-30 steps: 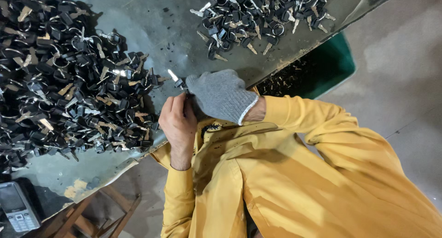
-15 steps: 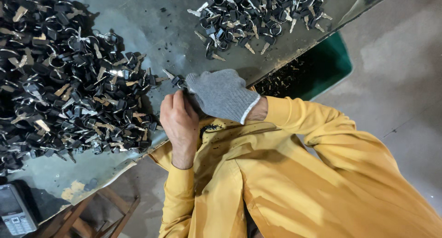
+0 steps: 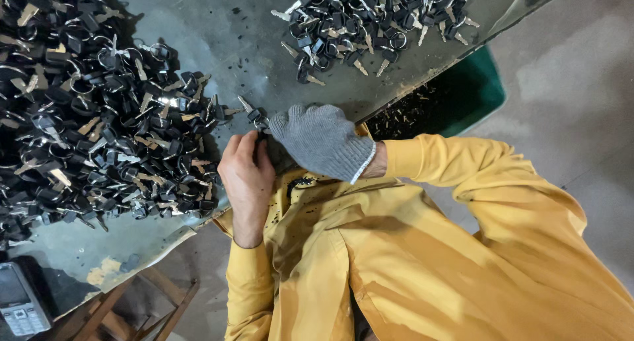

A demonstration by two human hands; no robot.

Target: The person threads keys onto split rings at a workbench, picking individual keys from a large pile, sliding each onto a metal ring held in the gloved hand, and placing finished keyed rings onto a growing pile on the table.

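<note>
While bent over the counter [image 3: 218,44] in the head view: bare left hand [image 3: 246,172] and grey-gloved right hand [image 3: 321,139] meeting at counter's near edge, fingers of both pinched shut on one small black-headed key [image 3: 253,112]. Left of that key, big key heap [image 3: 86,116]; beyond it, smaller heap [image 3: 370,17]. Green bin [image 3: 472,93] below counter's edge.

- Key [image 3: 249,110] pinched between the two hands: its blade tip now sits closer to the edge of the large key pile [image 3: 92,110] than one second ago.
- Gloved right hand [image 3: 321,141] and bare left hand [image 3: 246,176] have shifted slightly towards that pile.
</note>
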